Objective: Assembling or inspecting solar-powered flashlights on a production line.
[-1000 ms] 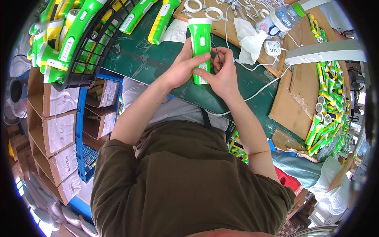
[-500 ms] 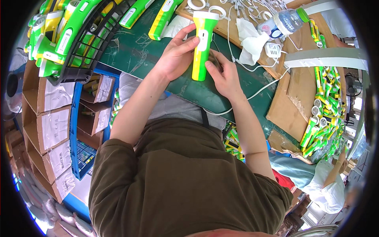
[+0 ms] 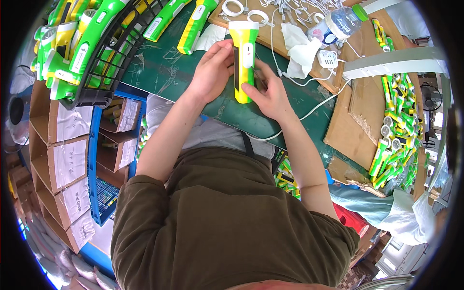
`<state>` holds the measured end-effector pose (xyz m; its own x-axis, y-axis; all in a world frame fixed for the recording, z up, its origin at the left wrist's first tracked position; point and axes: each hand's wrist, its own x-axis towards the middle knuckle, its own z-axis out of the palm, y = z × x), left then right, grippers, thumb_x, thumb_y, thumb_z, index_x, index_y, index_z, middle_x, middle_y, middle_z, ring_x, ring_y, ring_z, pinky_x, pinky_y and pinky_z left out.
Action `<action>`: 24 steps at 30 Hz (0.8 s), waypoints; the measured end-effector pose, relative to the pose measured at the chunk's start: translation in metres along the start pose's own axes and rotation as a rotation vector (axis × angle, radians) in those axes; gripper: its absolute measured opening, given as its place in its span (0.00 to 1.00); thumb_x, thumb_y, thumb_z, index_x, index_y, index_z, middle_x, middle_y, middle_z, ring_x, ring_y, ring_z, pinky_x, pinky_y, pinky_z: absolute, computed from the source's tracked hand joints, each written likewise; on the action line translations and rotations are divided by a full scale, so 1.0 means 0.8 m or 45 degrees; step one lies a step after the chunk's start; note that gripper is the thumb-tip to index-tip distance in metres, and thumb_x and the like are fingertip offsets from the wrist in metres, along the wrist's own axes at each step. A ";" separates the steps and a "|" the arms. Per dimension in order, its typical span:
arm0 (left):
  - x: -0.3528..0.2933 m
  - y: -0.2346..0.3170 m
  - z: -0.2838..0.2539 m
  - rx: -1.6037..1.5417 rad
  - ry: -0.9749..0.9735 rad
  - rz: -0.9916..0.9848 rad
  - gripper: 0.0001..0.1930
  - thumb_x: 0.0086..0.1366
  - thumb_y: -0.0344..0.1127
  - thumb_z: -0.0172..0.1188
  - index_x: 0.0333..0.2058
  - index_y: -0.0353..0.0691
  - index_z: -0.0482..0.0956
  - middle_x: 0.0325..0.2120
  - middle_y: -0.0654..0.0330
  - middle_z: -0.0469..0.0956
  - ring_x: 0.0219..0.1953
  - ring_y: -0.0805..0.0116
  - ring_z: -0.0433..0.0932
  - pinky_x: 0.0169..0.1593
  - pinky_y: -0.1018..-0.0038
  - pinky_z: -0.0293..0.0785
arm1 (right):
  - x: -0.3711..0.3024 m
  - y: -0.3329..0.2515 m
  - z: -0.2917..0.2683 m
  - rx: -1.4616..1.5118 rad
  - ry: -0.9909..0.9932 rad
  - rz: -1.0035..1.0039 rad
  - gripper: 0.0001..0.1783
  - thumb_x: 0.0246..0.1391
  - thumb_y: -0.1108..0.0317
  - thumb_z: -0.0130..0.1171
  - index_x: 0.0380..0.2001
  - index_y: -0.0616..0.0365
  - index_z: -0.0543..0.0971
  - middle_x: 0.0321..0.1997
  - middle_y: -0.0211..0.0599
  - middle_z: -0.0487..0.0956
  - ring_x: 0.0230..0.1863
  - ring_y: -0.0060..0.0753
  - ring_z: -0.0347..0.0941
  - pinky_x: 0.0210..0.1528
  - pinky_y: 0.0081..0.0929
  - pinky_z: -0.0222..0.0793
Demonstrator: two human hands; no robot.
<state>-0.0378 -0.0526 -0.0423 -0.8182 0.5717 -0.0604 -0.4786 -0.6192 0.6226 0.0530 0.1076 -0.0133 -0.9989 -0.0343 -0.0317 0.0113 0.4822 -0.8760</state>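
Observation:
A yellow-and-green flashlight (image 3: 247,60) with a white head stands upright, head away from me, above the green worktop. My right hand (image 3: 270,94) is closed on its lower body, thumb on the front, other fingers partly hidden behind. My left hand (image 3: 209,75) is beside its left edge, fingers loosely curved and apart; the thumb is off the flashlight. Whether a fingertip touches it I cannot tell. A dark strip shows along the flashlight's left side, and a small switch sits on its pale front panel.
Two flashlights (image 3: 197,26) lie beyond my left hand, near a black crate (image 3: 104,77) of more. At right are a wooden board (image 3: 355,121), white cables (image 3: 309,82), a charger block (image 3: 327,59), a plastic bottle (image 3: 338,24) and a flashlight pile (image 3: 398,130). Cardboard bins (image 3: 70,159) stand left.
The flashlight has turned about its length, bringing the dark strip on its left into sight, and moved slightly toward me. My left thumb has come off it; my right thumb now presses its lower front.

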 end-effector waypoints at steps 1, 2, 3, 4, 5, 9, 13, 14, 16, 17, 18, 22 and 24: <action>0.000 0.003 0.002 -0.063 -0.030 -0.003 0.18 0.68 0.32 0.55 0.54 0.40 0.65 0.45 0.58 0.75 0.48 0.67 0.73 0.52 0.68 0.70 | 0.000 0.003 0.001 0.000 0.006 0.001 0.35 0.52 0.62 0.62 0.60 0.64 0.63 0.41 0.36 0.78 0.32 0.20 0.69 0.36 0.17 0.64; -0.001 0.003 0.006 0.064 -0.064 -0.023 0.19 0.68 0.31 0.54 0.55 0.41 0.63 0.47 0.57 0.74 0.48 0.68 0.73 0.49 0.68 0.72 | 0.002 0.009 0.003 0.468 0.019 -0.060 0.34 0.54 0.65 0.56 0.62 0.64 0.60 0.46 0.41 0.76 0.40 0.28 0.74 0.40 0.21 0.69; -0.004 0.000 0.011 0.219 -0.129 0.014 0.23 0.66 0.29 0.55 0.58 0.41 0.61 0.50 0.55 0.72 0.50 0.66 0.72 0.48 0.68 0.73 | 0.003 0.014 0.003 0.936 0.034 -0.121 0.33 0.56 0.68 0.51 0.64 0.65 0.56 0.50 0.45 0.75 0.48 0.37 0.78 0.45 0.26 0.73; -0.007 0.000 0.018 0.283 -0.138 0.021 0.27 0.64 0.27 0.57 0.60 0.42 0.59 0.51 0.54 0.71 0.51 0.64 0.72 0.50 0.68 0.73 | 0.001 0.014 -0.010 0.880 -0.074 -0.022 0.34 0.56 0.73 0.45 0.66 0.64 0.50 0.57 0.45 0.70 0.54 0.38 0.75 0.50 0.28 0.72; -0.009 0.000 0.021 0.348 -0.147 0.028 0.31 0.62 0.24 0.59 0.61 0.42 0.57 0.51 0.53 0.70 0.53 0.62 0.71 0.51 0.68 0.72 | -0.002 0.010 -0.010 0.827 0.016 0.007 0.32 0.57 0.70 0.49 0.64 0.65 0.56 0.55 0.44 0.72 0.54 0.34 0.73 0.53 0.28 0.69; -0.012 -0.008 0.017 0.455 -0.226 0.175 0.40 0.54 0.23 0.66 0.62 0.43 0.53 0.53 0.53 0.69 0.57 0.61 0.68 0.59 0.67 0.66 | 0.003 0.025 -0.009 0.564 -0.066 -0.060 0.31 0.60 0.55 0.58 0.58 0.66 0.65 0.52 0.36 0.72 0.51 0.24 0.68 0.54 0.24 0.63; -0.007 -0.010 0.013 0.608 -0.261 0.182 0.30 0.65 0.44 0.59 0.60 0.35 0.59 0.54 0.52 0.69 0.55 0.61 0.69 0.59 0.66 0.65 | 0.004 0.026 -0.005 0.674 -0.158 -0.125 0.32 0.58 0.56 0.62 0.57 0.64 0.65 0.48 0.32 0.72 0.47 0.22 0.67 0.52 0.23 0.64; -0.006 -0.008 0.013 0.493 -0.254 0.108 0.29 0.68 0.48 0.53 0.60 0.34 0.60 0.54 0.52 0.69 0.55 0.61 0.70 0.60 0.66 0.65 | 0.005 0.027 -0.002 0.729 -0.155 -0.147 0.31 0.57 0.59 0.62 0.57 0.64 0.64 0.47 0.32 0.72 0.46 0.22 0.67 0.51 0.23 0.64; -0.005 -0.007 0.013 0.377 -0.250 0.035 0.30 0.71 0.52 0.47 0.59 0.33 0.61 0.54 0.52 0.69 0.54 0.60 0.70 0.60 0.65 0.65 | 0.006 0.028 -0.001 0.724 -0.149 -0.133 0.30 0.57 0.59 0.63 0.56 0.64 0.65 0.46 0.33 0.72 0.46 0.22 0.67 0.51 0.23 0.64; -0.004 -0.008 0.011 0.385 -0.202 0.050 0.28 0.72 0.52 0.43 0.58 0.32 0.62 0.52 0.52 0.70 0.54 0.61 0.71 0.59 0.65 0.66 | 0.006 0.027 -0.001 0.721 -0.142 -0.118 0.30 0.56 0.59 0.63 0.56 0.64 0.66 0.46 0.33 0.73 0.46 0.22 0.67 0.50 0.22 0.64; -0.003 -0.009 0.010 0.393 -0.155 0.065 0.27 0.74 0.51 0.39 0.57 0.32 0.63 0.51 0.53 0.71 0.53 0.62 0.71 0.59 0.65 0.66 | 0.009 0.026 -0.003 0.720 -0.140 -0.120 0.30 0.56 0.59 0.63 0.56 0.64 0.66 0.46 0.33 0.73 0.46 0.22 0.67 0.50 0.22 0.64; -0.006 -0.004 0.017 0.329 -0.042 0.033 0.16 0.73 0.45 0.45 0.47 0.38 0.70 0.42 0.59 0.75 0.47 0.70 0.73 0.56 0.69 0.67 | 0.007 0.019 -0.007 0.503 -0.094 -0.073 0.32 0.51 0.60 0.68 0.54 0.64 0.68 0.45 0.35 0.73 0.46 0.23 0.68 0.50 0.23 0.64; -0.003 -0.011 0.014 0.323 -0.066 0.043 0.16 0.73 0.45 0.45 0.46 0.38 0.70 0.42 0.60 0.75 0.47 0.70 0.74 0.55 0.69 0.67 | 0.006 0.018 -0.009 0.510 -0.039 -0.090 0.35 0.46 0.61 0.72 0.53 0.64 0.68 0.46 0.35 0.73 0.46 0.25 0.68 0.51 0.24 0.65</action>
<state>-0.0281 -0.0424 -0.0393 -0.8117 0.5841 -0.0004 -0.3508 -0.4870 0.7999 0.0481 0.1205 -0.0226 -0.9961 -0.0846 0.0263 -0.0346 0.0986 -0.9945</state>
